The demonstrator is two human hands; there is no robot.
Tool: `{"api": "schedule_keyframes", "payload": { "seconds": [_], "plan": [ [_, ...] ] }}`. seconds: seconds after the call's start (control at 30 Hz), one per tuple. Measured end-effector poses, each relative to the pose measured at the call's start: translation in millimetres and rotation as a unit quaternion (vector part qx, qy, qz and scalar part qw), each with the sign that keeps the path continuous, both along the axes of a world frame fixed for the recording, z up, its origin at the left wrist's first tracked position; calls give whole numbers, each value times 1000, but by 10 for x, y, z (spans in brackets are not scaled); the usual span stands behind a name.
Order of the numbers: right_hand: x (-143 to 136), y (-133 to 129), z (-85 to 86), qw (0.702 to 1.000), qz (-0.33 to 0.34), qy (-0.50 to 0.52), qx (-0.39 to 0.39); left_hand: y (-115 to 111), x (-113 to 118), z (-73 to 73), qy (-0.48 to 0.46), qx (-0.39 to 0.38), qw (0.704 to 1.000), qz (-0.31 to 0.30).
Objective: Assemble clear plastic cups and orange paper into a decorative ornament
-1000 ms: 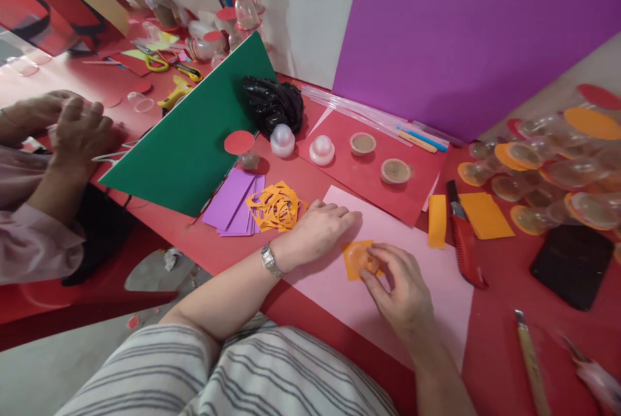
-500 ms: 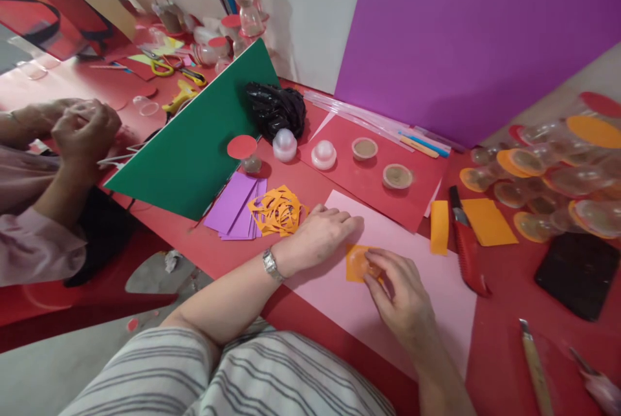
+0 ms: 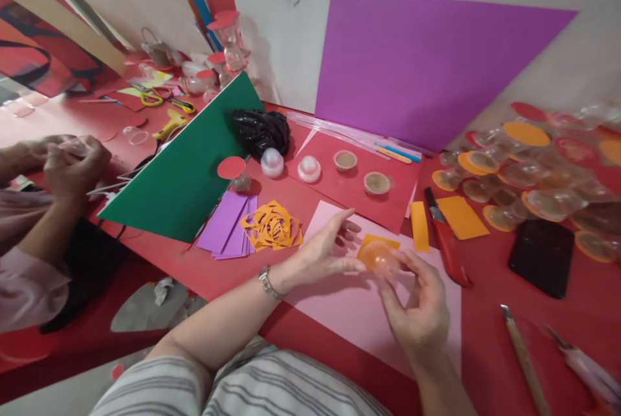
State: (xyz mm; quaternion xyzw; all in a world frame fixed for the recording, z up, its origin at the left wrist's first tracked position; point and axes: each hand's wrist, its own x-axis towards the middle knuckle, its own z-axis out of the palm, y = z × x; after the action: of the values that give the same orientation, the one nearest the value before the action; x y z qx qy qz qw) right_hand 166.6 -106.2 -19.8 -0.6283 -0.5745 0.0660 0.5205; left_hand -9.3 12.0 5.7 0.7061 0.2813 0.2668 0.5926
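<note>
Clear plastic cup (image 3: 387, 266), just right of centre in the frame, is held by the right hand (image 3: 422, 316), its fingers clamped on the rim side; orange paper square (image 3: 367, 247) is seen beside and partly behind the cup. Left hand (image 3: 316, 257) is held open next to it, thumb and fingers spread apart; whether the cup is touched by the thumb cannot be told.

Risks, as judged: the thin wall could be dented or cracked if pinched too hard; the cup could be let slip, since smooth plastic is gripped only near one edge. The paper could be creased or shifted if caught by the left thumb. Sand-like filling in the open cups (image 3: 377, 184) (image 3: 345, 160), upper centre, could be spilled if the red sheet (image 3: 339, 199) under them is knocked. A finger could be nicked on the red cutter (image 3: 446, 244), right of centre, if reached past carelessly; blade state not readable.

Materials: cup is glossy, see-through, rounded; matte flat pink sheet (image 3: 334, 303) is laid on the red tabletop (image 3: 490, 273); orange scraps (image 3: 272, 226), left of centre, are curly and cut with curved gaps; purple strips (image 3: 224, 225) are flat, straight-edged; black bag (image 3: 262, 132), upper centre-left, is shiny, crumpled
</note>
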Motion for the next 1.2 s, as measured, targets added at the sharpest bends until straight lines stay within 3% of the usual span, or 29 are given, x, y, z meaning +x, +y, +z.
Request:
{"api": "schedule_keyframes", "payload": {
  "seconds": [0.13,0.23,0.4,0.6,0.7,0.8,0.9,1.0,1.2],
  "plan": [
    [-98,21,92,996,33,-81,31,-85,34,-14,-32,-124,991,-33],
    [-131,15,109,994,49,-96,24,-118,37,45,-7,-164,986,-34],
    [-47,-32,66,992,17,94,-79,-99,14,171,-37,-172,984,2],
    [87,-45,223,930,116,262,-229,-82,-16,225,-66,-180,981,-30],
    [62,15,346,917,113,288,-253,-75,-7,232,-49,-157,986,-21],
    [13,138,429,917,96,301,-243,-54,24,273,-73,-169,983,-11],
    [-16,277,458,914,126,328,-203,-19,52,360,-99,-189,977,-7],
    [-26,370,440,908,165,347,-166,14,61,444,-115,-229,967,-14],
    [-66,406,362,914,164,353,-115,59,69,488,-120,-268,956,-4]
  ]
}}
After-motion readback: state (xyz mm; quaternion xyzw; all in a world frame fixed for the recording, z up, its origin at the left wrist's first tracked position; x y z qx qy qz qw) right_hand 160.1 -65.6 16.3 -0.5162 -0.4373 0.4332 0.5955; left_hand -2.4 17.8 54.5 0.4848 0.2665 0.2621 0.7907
